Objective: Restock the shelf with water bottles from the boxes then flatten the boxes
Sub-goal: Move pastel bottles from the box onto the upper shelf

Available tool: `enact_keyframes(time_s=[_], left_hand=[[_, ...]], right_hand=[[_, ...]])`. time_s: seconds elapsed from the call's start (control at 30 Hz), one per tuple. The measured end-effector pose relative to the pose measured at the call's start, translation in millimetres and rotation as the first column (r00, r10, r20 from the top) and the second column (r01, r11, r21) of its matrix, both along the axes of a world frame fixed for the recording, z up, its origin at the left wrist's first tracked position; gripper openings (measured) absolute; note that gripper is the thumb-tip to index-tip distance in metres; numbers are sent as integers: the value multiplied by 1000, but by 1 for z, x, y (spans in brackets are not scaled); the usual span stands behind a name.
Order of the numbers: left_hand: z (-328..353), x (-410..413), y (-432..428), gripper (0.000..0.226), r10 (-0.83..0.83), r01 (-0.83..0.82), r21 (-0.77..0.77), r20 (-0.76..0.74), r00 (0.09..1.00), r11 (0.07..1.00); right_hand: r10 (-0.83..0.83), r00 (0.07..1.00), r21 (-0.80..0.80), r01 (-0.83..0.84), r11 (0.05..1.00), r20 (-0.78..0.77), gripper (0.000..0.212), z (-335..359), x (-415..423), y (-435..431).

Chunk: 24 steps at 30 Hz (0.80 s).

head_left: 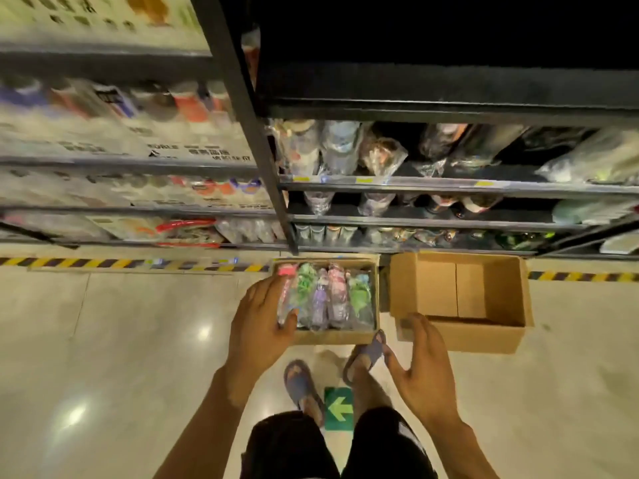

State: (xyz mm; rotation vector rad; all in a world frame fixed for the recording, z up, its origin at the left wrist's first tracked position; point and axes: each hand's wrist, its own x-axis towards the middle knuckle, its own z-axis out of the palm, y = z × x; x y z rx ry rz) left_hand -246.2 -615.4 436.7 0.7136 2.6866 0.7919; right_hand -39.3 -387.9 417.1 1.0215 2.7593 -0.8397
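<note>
Where the dark shelf rises beyond both hands, its tiers carry wrapped bottles whose details are blurred. Just ahead of the right hand sits the empty box, open-topped, its near wall directly beyond the fingertips; contact between them cannot be confirmed. The right hand is released, fingers spread and slightly curled, holding nothing. Between the two hands, closer to the left, rests the full box, holding a row of plastic-wrapped water bottles lying side by side. The left hand covers the left edge of this box and is grasping the pink bottle, the leftmost of the row, with the thumb lying across its lower end. The remaining bottles lie immediately right of the left hand.
</note>
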Motion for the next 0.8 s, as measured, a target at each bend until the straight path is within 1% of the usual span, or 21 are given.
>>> enact_keyframes(time_s=[0.07,0.13,0.17,0.23,0.27,0.3,0.43,0.5,0.57,0.63,0.67,0.73,0.8], left_hand=[[-20,9,-6,62,-13,14,-22,38,999,1000],[-57,15,-10,63,4,0,-33,103,995,999],[-75,15,-9,63,14,-7,-56,135,991,998],[-114,12,-6,65,66,-42,-136,177,982,990],[-137,9,-3,66,85,-53,-167,189,978,984],[-159,8,0,66,109,-70,-193,201,974,979],[-265,-13,15,65,202,-139,-235,274,940,962],[-322,-24,20,65,234,-162,-249,296,926,955],[-378,-35,25,68,279,-195,-262,337,899,945],[-431,-46,30,76,297,-201,-274,375,878,941],[-455,-50,31,83,304,-205,-274,393,868,940],[-499,-57,34,100,318,-217,-267,433,843,939],[-533,-61,33,112,338,-236,-261,477,812,936]], right_hand=[[-5,998,-44,7,999,57,80,-14,-2,-6],[32,992,-100,-20,995,125,84,-40,-16,-5],[65,993,-114,-54,992,101,81,-55,-28,-2],[106,994,-129,-105,986,1,70,-94,-48,3],[80,997,-135,-80,988,-7,66,-118,-58,6],[61,998,-160,-57,986,19,63,-144,-65,10],[25,985,-263,21,965,171,64,-272,-88,35],[-39,974,-309,109,945,225,64,-338,-91,42],[-142,943,-332,243,911,302,65,-400,-89,45],[-224,895,-318,356,879,385,67,-454,-89,49],[-241,878,-307,384,871,413,68,-478,-87,50],[-244,868,-286,389,876,432,68,-517,-87,52],[-251,856,-258,395,882,451,70,-546,-88,53]])
